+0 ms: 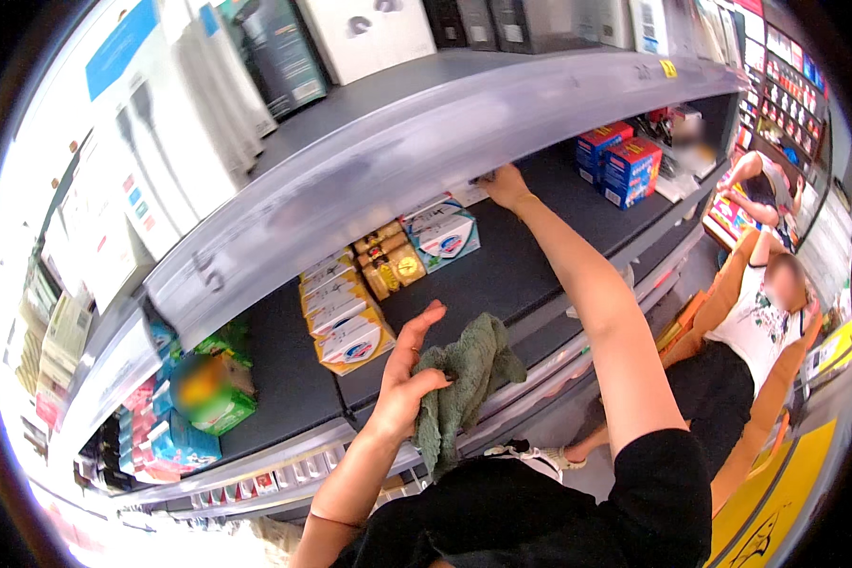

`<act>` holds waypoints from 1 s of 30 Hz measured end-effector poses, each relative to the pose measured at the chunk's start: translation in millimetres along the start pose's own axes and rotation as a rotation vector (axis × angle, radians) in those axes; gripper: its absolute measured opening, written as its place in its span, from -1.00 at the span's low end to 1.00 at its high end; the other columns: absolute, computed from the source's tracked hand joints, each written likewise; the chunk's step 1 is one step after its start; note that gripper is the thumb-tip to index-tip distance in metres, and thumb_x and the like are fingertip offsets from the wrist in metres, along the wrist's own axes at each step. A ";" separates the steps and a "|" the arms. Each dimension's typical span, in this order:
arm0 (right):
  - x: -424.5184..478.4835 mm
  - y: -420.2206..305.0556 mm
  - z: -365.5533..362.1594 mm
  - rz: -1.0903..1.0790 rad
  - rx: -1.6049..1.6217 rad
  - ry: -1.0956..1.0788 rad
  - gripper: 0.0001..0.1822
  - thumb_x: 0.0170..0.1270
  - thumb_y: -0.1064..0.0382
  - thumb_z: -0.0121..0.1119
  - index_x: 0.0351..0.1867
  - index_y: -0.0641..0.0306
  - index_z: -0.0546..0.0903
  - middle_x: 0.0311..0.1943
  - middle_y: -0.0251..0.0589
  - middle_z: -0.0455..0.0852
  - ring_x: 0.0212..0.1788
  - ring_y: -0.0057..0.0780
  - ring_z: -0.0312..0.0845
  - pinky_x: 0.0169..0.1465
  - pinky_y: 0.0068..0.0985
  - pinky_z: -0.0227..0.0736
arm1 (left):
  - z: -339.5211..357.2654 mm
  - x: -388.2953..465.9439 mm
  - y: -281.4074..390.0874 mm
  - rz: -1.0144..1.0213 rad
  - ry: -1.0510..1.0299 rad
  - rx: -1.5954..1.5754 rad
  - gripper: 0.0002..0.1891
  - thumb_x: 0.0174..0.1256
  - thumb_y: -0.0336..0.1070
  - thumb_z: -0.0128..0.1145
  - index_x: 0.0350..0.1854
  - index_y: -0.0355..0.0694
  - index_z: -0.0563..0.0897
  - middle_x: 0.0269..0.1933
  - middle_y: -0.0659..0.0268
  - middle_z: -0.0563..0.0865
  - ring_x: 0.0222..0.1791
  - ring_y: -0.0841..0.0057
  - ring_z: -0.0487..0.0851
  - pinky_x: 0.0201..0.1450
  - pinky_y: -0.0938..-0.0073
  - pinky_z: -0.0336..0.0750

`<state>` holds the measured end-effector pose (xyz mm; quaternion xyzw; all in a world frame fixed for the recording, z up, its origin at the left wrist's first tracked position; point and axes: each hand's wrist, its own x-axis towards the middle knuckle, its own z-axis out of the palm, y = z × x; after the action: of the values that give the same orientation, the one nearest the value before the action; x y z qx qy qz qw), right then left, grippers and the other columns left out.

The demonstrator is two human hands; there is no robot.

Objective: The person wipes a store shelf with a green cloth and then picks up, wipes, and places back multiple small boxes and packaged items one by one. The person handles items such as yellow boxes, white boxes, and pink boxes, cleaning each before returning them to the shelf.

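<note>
My left hand (405, 390) grips a crumpled green cloth (461, 383) between thumb and palm, in front of a dark shelf board (468, 298). Farther back, my right hand (504, 186) reaches under the upper shelf's clear front strip (397, 149); its fingertips are partly hidden, beside a whitish box or packet, and I cannot tell whether they hold anything. Between the hands stand a row of yellow-and-white soap boxes (355, 341), gold-wrapped packs (394, 266) and blue-and-white soap boxes (444, 238).
Red-and-blue boxes (632, 170) stand at the shelf's right. Green packs (224, 408) and blue-and-pink packs (177, 440) are at its left. Large white boxes (163, 135) line the shelf above. A person in a white shirt (752, 319) reclines at right; another person leans beyond.
</note>
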<state>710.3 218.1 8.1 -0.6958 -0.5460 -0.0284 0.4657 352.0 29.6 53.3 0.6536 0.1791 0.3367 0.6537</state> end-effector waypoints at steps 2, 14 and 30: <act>-13.4 -32.7 1.2 -0.039 0.077 0.164 -0.45 0.08 0.30 0.26 0.14 0.37 0.43 0.02 0.15 0.57 0.09 0.06 0.48 0.19 -0.25 0.36 | -10.0 -16.1 4.9 0.033 0.009 0.004 -0.22 -0.23 -0.53 0.03 0.30 -0.24 0.36 0.45 0.09 0.21 0.50 0.33 0.02 0.49 0.39 -0.16; -211.8 -370.0 -108.9 -1.656 0.275 0.238 -0.89 -0.01 0.28 0.18 -0.40 0.12 0.59 -0.47 -0.35 0.56 -0.49 -0.50 0.44 -0.45 -0.52 0.31 | -71.2 -138.6 66.7 0.165 0.193 -0.222 -0.32 -0.15 -0.54 0.00 0.22 -0.25 0.37 0.38 0.14 0.29 0.44 0.37 0.15 0.45 0.41 -0.04; -139.5 -723.0 18.4 -0.739 -0.178 -0.440 0.22 -0.10 -0.65 -0.02 0.38 0.38 0.19 0.06 0.23 0.56 0.10 -0.09 0.56 0.05 -0.29 0.50 | -130.7 -290.6 102.8 0.304 0.550 -0.166 -0.34 -0.21 -0.48 -0.02 0.16 -0.30 0.38 0.37 0.06 0.27 0.38 0.32 0.26 0.38 0.34 0.21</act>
<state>77.1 106.5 367.4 -0.4805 -0.8400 -0.0912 0.2348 36.6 -78.8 83.0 0.5019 0.2212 0.6080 0.5740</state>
